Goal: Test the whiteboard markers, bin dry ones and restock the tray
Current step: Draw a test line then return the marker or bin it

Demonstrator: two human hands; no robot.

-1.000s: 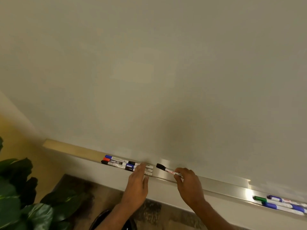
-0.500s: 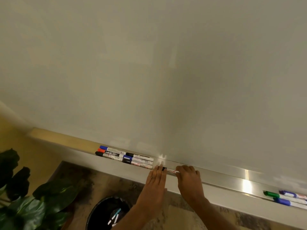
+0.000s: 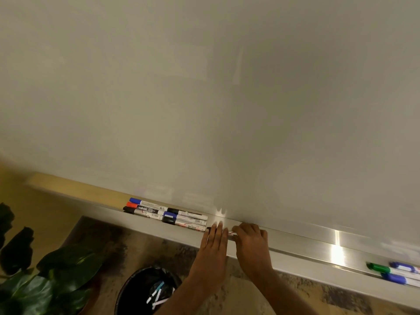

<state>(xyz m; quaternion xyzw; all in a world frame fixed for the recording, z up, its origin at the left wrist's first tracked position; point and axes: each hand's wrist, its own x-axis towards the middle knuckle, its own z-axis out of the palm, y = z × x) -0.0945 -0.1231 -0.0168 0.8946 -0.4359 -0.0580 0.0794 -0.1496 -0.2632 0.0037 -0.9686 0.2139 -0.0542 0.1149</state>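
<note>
Head camera: I am standing at a whiteboard and looking down at its metal tray, where both my hands are meeting over a single marker. My right hand is curling its fingers over the barrel with the thumb tucked beneath, grasping the marker as it is lying lengthwise in the tray. My left hand is reaching up from below with its fingers straight, close together and released, their tips resting across the marker's other end. Only a sliver of white-and-red barrel is showing between the two hands, and a dark end is peeking out just left of my left hand.

Just beside that dark end, a cluster of capped markers is lying in the tray in close rows along the board, their caps showing blue, red and black. Well apart, at the far right end of the tray, a green-capped marker is lying beside two blue-capped markers, which are running out of view at the edge.

Below the tray and left of my forearms, a round black bin is standing on the mottled brown floor, holding several discarded markers on its dark liner. A plant with broad, dark green leaves is filling the lower left corner, near the bin. Bright glints of light are falling on the tray's metal.
</note>
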